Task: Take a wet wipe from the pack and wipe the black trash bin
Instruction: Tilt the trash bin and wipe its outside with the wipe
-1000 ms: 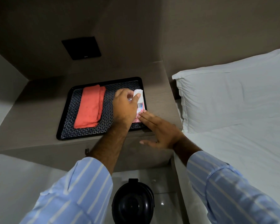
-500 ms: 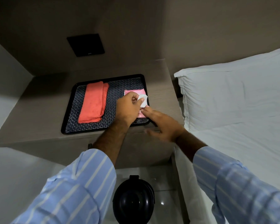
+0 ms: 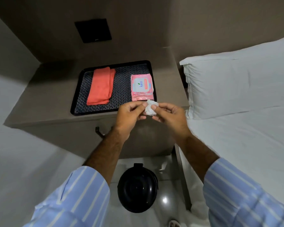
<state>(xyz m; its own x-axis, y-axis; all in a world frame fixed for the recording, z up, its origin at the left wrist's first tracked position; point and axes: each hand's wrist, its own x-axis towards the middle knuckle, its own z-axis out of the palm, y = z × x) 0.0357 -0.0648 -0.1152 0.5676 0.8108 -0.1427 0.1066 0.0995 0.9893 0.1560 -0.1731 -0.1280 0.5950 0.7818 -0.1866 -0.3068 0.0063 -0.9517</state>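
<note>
A dim bedroom corner with taupe walls holds a wooden bedside cabinet [image 3: 44, 110] whose top carries a black patterned tray [image 3: 121, 99], and a dark square wall panel [image 3: 93, 30] sits on the wall behind it. The grip itself is in front of the cabinet's near edge: both hands pinch a crumpled white wet wipe [image 3: 150, 107] between them, held in the air.

Far to the left of the grip and behind it, a folded coral cloth [image 3: 101, 86] lies on the left half of the tray. Nearer, the left hand [image 3: 129, 113] closes its thumb and fingertips on the wipe's left edge; its forearm runs down to a blue striped sleeve [image 3: 75, 199]. Directly behind the grip, just beyond the wipe, the pink "kara" wipe pack [image 3: 142, 87] lies flat on the right half of the tray, its near end wrinkled. Well below the grip, on the glossy floor in front of the cabinet, stands the black trash bin [image 3: 138, 189], round, with its lid down.

The right hand [image 3: 169, 115] clamps the wipe's right edge between thumb and fingers. To the right of the grip, a white pillow [image 3: 239, 82] rests on a bed with a white sheet [image 3: 244, 145].
</note>
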